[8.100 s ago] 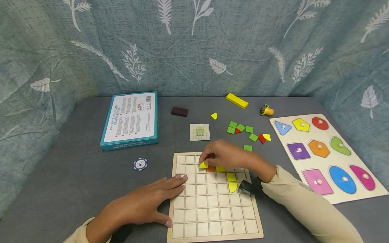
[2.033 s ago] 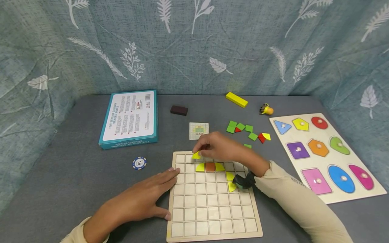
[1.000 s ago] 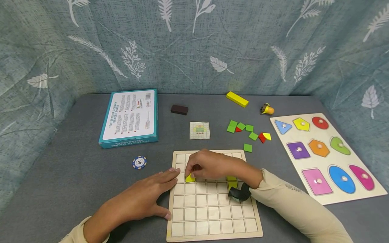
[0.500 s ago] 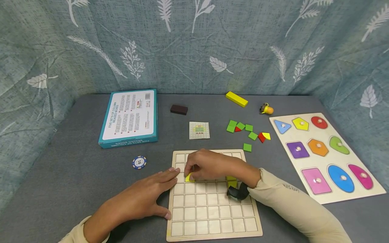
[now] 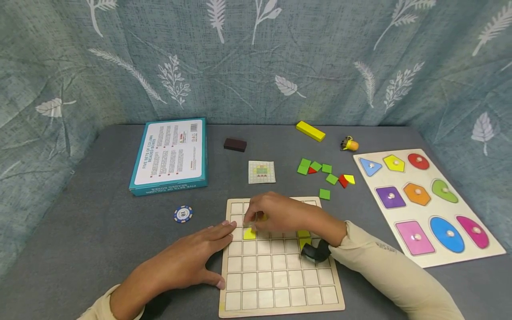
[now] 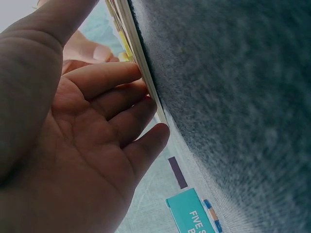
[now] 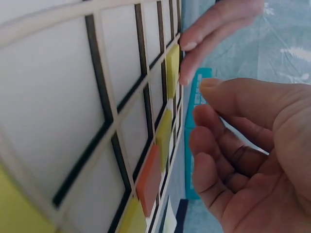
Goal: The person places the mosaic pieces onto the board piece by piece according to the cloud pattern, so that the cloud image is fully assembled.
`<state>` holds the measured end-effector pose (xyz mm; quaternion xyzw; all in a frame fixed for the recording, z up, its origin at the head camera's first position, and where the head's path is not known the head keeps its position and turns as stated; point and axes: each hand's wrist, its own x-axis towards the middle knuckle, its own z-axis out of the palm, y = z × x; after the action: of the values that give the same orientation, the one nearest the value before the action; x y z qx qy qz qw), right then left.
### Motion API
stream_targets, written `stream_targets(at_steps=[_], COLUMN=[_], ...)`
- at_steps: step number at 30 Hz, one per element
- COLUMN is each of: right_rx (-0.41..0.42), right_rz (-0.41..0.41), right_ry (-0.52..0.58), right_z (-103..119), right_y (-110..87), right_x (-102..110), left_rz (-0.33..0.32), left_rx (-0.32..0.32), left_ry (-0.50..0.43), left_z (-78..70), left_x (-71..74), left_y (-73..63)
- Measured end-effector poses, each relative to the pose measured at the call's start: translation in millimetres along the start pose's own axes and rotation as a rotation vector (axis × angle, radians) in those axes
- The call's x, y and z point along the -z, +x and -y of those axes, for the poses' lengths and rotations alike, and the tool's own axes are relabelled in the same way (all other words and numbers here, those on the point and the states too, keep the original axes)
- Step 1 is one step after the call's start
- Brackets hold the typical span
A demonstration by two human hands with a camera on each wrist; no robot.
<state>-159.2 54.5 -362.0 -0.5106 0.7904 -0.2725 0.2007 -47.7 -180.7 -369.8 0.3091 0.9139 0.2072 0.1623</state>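
Here, left grip [image 5: 188, 260] at board edge [image 5: 225, 263]

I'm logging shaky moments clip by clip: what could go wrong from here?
The right hand is right beside the yellow piece, so it might nudge it askew. The black wrist device overlaps the two yellow pieces in the head view and could knock them if it dips. If the left hand leaves the edge, the board might slide.
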Motion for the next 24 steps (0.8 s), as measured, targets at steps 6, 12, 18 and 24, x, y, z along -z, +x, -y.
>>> stream_targets(at_steps=[6,12,18,24], right_rx=[0.031,0.008,-0.04,-0.085], right_rz=[-0.061,-0.124,-0.167,-0.172], right_ry=[0.047,0.071,0.068,0.071], right_z=[-11,-18,-26,-32], right_y=[-8.5,-21.5,-35.8,-50.6], right_x=[5,13,25,34], left_rz=[-0.003,0.001,0.003,0.007], left_rx=[-0.007,0.004,0.007,0.008], left_ry=[0.006,-0.019,-0.026,-0.018], left_z=[0.8,1.1,1.3,0.8], left_x=[-0.7,-0.6,-0.7,-0.5], left_y=[-0.1,0.1,-0.3,-0.6])
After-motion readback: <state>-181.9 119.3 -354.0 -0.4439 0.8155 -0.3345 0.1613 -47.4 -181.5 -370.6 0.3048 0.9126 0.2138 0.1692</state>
